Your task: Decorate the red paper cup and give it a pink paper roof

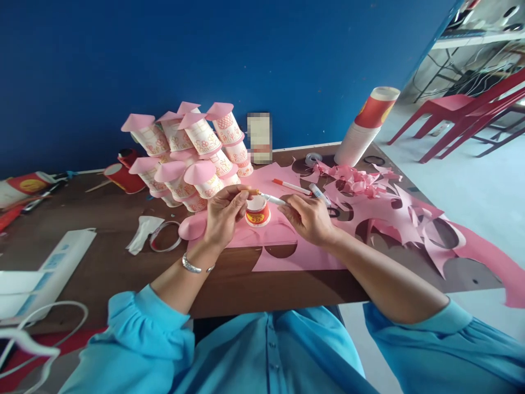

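Observation:
Both hands meet at a slim white marker (273,199) in front of my chest. My right hand (310,218) is closed around its white barrel. With thumb and fingertips, my left hand (228,212) pinches the small orange cap (255,192) at the marker's other end. Whether cap and barrel are joined I cannot tell. Just below stands a small red-and-white paper cup (257,216), on pink paper (281,254). Behind my left hand, several decorated paper cups with pink cone roofs (199,172) are stacked. An orange-capped marker (291,186) and a glue stick (320,193) lie beyond my right hand.
Pink paper scraps (410,219) cover the table's right side. A tall cup stack (363,131) stands at the back right, near a tape roll (314,159). On the left are another tape roll (164,236) and a white power strip (68,268). A blue wall (246,60) rises behind.

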`<state>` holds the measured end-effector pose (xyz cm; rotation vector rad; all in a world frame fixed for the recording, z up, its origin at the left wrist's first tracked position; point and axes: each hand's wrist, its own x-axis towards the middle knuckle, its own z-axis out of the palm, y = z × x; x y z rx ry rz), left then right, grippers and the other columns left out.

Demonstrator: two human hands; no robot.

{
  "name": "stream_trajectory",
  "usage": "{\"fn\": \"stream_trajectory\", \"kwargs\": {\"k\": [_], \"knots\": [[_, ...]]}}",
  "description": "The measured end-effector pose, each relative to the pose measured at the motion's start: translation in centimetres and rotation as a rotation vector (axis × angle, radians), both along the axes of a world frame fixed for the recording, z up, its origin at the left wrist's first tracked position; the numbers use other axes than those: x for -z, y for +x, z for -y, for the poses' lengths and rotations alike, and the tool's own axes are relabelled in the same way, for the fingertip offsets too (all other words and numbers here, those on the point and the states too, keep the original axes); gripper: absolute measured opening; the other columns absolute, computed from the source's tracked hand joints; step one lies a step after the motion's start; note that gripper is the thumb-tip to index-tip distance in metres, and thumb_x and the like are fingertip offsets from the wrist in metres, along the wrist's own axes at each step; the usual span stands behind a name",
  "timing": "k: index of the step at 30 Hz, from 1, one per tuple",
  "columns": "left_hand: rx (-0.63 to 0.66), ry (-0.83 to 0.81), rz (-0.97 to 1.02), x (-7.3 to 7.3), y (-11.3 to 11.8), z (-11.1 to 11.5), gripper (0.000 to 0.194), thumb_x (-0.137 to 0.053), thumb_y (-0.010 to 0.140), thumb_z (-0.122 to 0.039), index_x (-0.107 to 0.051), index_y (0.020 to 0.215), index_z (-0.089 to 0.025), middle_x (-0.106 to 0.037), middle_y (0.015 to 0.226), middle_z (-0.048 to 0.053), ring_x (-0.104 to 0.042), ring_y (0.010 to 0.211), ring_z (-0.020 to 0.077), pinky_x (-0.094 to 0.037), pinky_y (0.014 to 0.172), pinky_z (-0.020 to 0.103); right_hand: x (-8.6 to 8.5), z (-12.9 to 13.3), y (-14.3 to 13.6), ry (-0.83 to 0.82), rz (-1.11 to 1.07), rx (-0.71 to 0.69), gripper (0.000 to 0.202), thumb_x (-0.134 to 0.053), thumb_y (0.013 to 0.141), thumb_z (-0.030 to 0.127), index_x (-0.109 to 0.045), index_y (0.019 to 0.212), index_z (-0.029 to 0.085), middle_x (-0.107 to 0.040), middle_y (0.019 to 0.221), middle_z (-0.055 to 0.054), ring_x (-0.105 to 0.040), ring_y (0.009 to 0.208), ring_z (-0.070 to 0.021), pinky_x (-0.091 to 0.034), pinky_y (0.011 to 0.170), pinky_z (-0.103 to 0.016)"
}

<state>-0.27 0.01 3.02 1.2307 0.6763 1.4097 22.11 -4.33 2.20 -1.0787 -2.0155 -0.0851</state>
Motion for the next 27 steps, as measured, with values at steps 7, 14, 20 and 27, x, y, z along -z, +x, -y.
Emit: {"fn": "stream_trajectory", "kwargs": {"k": [7,14,20,27], "knots": [[0.038,-0.061,0.002,-0.02,-0.31,-0.13,0.026,-0.092,0.079,-0.042,-0.083,0.090,-0.020,-0.076,0.074,0.003,-0.047,0.046,0.0024,-0.032,0.040,0.017,0.39,0.00,-0.36,0.015,0.028,0.011,0.039,-0.042,0.114,0.038,-0.071,0.097,0.018,-0.075,0.078,-0.004,-0.060,0.058,-0.0141,-0.035,0.059,-0.028],[0.019,-0.095,0.026,-0.05,-0.26,-0.22,0.031,-0.094,0.075,-0.045,-0.081,0.088,-0.020,-0.075,0.072,0.002,-0.048,0.046,0.0026,-0.035,0.042,0.016,0.60,-0.16,-0.17,0.011,0.033,0.037,0.043,-0.040,0.115,0.041,-0.071,0.096,0.018,-0.075,0.077,-0.005,-0.060,0.058,-0.0145,-0.033,0.056,-0.029],[0.035,-0.048,-0.017,-0.06,-0.35,-0.33,0.029,-0.093,0.077,-0.045,-0.081,0.088,-0.021,-0.076,0.072,0.002,-0.044,0.045,0.0026,-0.031,0.040,0.016,0.27,-0.11,-0.16,0.004,0.086,0.044,0.043,-0.040,0.115,0.042,-0.073,0.097,0.019,-0.074,0.075,-0.003,-0.059,0.058,-0.0137,-0.031,0.058,-0.030],[0.060,0.156,-0.232,-0.26,-0.48,-0.22,0.026,-0.089,0.082,-0.045,-0.081,0.088,-0.021,-0.080,0.076,0.005,-0.057,0.051,0.0084,-0.048,0.048,0.022,-0.07,0.07,0.05,-0.062,0.202,0.068,0.044,-0.040,0.114,0.046,-0.076,0.105,0.022,-0.074,0.074,-0.003,-0.058,0.056,-0.0137,-0.030,0.061,-0.031]]}}
